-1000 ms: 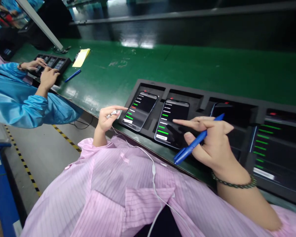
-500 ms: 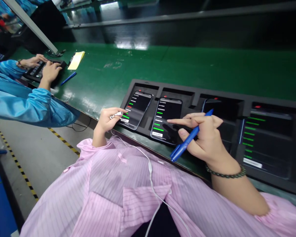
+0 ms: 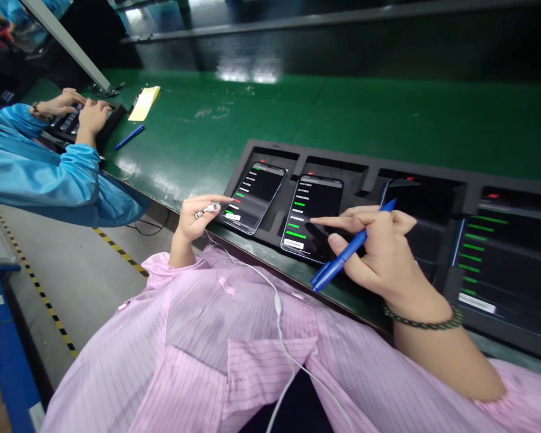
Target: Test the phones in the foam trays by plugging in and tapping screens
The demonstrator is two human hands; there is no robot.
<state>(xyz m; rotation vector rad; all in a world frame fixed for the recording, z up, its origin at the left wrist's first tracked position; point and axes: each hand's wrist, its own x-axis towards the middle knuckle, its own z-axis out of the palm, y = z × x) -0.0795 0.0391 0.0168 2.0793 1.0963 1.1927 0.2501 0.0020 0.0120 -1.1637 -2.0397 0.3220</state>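
Note:
A black foam tray (image 3: pixel 365 171) on the green belt holds several phones with lit screens. My right hand (image 3: pixel 379 252) grips a blue pen (image 3: pixel 349 255) and its forefinger touches the screen of the second phone (image 3: pixel 313 210). My left hand (image 3: pixel 198 216) pinches a white cable plug (image 3: pixel 208 208), its forefinger stretched towards the lower edge of the first phone (image 3: pixel 252 195). The white cable (image 3: pixel 277 307) runs down over my pink striped coat.
The green conveyor belt (image 3: pixel 342 120) stretches left and right. To the left a co-worker in a blue sleeve (image 3: pixel 49 180) has both hands on another black tray (image 3: pixel 112 117). Beside it lie a blue pen (image 3: pixel 130 137) and a yellow notepad (image 3: pixel 145 103).
The view shifted slightly. My right forefinger stays on the second phone's screen and my left hand stays by the first phone with the plug. The co-worker's hands moved a little on their tray.

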